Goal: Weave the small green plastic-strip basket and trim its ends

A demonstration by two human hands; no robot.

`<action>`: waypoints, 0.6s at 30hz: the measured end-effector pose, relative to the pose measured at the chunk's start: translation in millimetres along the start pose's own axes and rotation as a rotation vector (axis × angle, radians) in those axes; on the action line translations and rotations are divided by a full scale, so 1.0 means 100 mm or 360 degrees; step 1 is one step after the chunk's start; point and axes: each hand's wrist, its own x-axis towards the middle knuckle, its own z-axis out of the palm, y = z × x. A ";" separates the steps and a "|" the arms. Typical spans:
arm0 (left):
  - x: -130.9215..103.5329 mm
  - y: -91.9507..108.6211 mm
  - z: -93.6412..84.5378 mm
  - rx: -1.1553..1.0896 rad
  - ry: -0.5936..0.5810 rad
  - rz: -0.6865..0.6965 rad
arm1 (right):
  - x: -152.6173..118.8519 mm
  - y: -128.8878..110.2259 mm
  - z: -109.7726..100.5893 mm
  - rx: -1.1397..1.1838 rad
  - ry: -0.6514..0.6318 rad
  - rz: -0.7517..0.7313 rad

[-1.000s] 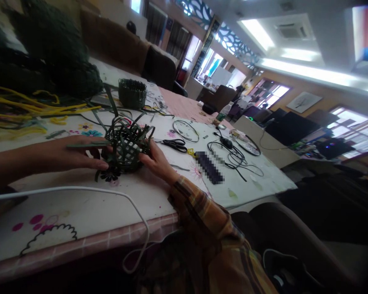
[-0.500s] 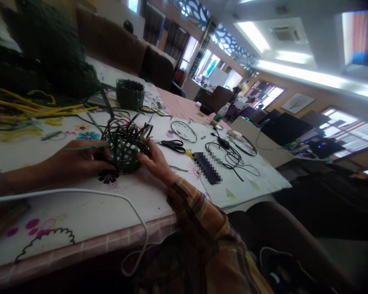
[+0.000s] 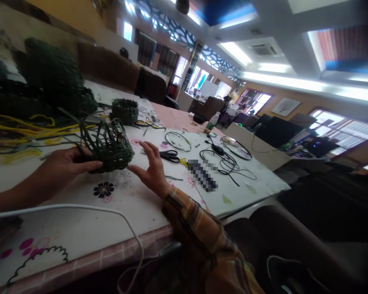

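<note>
A dark green woven basket [image 3: 112, 149] with loose strips sticking up from its rim is tilted just above the table [image 3: 88, 228]. My left hand [image 3: 64, 169] grips its left side between thumb and fingers. To the right of the basket, my right hand [image 3: 150, 167] is open, fingers spread and thumb close to the basket's lower edge. Nothing shows inside that hand. Black-handled scissors [image 3: 170, 155] lie just beyond my right fingers. A second green woven basket [image 3: 125, 111] stands upright farther back.
Yellow strips [image 3: 24, 130] and a heap of dark green woven pieces [image 3: 55, 77] fill the left. Coiled black strips [image 3: 223, 157], a plastic bottle [image 3: 212, 122] and a pixelated dark object [image 3: 202, 175] lie to the right. A white cable [image 3: 110, 210] crosses the front edge.
My right hand has come off the basket and opened beside it. The basket has been tipped and lifted a little in my left hand. The camera view has shifted slightly.
</note>
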 end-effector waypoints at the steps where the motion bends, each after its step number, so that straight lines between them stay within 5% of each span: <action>1: -0.01 0.00 0.00 0.0143 0.0005 0.0043 | -0.01 -0.05 -0.01 -0.0112 -0.0003 -0.0116; 7: 0.01 -0.05 0.01 0.0469 -0.0180 0.0262 | -0.10 -0.22 0.06 -0.0580 -0.0272 -0.0476; 18: 0.07 -0.25 0.01 0.0557 -0.0066 0.0224 | -0.16 -0.13 0.14 -0.1144 0.0025 -0.1002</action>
